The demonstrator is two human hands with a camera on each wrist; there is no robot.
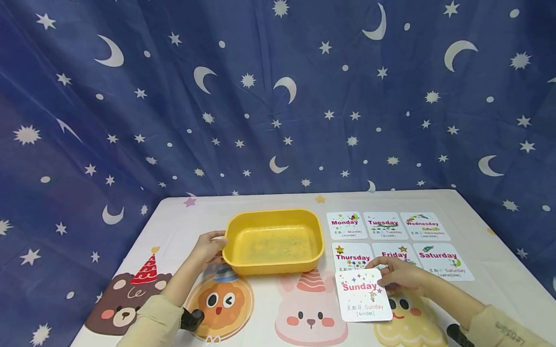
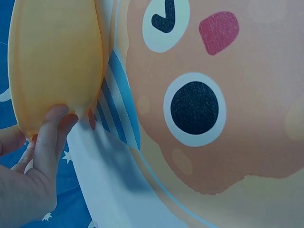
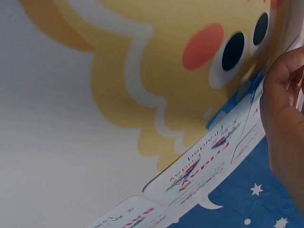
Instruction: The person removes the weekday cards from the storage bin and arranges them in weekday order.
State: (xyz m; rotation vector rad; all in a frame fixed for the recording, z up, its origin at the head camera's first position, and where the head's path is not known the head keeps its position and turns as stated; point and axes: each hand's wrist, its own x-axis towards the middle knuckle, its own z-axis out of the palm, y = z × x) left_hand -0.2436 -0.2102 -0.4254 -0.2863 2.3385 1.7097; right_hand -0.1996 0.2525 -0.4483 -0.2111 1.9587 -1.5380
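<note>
My left hand (image 1: pixel 210 248) grips the left end of a yellow plastic basin (image 1: pixel 275 268), and nothing shows inside the basin. The left wrist view has the fingers (image 2: pixel 46 152) on the basin's outer side, the thumb at its rim. By its upper right edge, my right hand (image 1: pixel 401 278) pinches a white "Sunday" card (image 1: pixel 365 299). This card is face up and overlaps the lower part of the "Thursday" card (image 1: pixel 352 256) in the head view. Behind the right hand, the "Friday" card (image 1: pixel 393 253) is partly hidden.
"Monday" (image 1: pixel 347 226), "Tuesday" (image 1: pixel 385 225) and "Wednesday" (image 1: pixel 425 226) cards form the back row, right of the basin. A "Saturday" card (image 1: pixel 443 261) ends the front row. The white tablecloth (image 1: pixel 247 320) has cartoon prints; a blue starry curtain (image 1: pixel 256 91) hangs behind.
</note>
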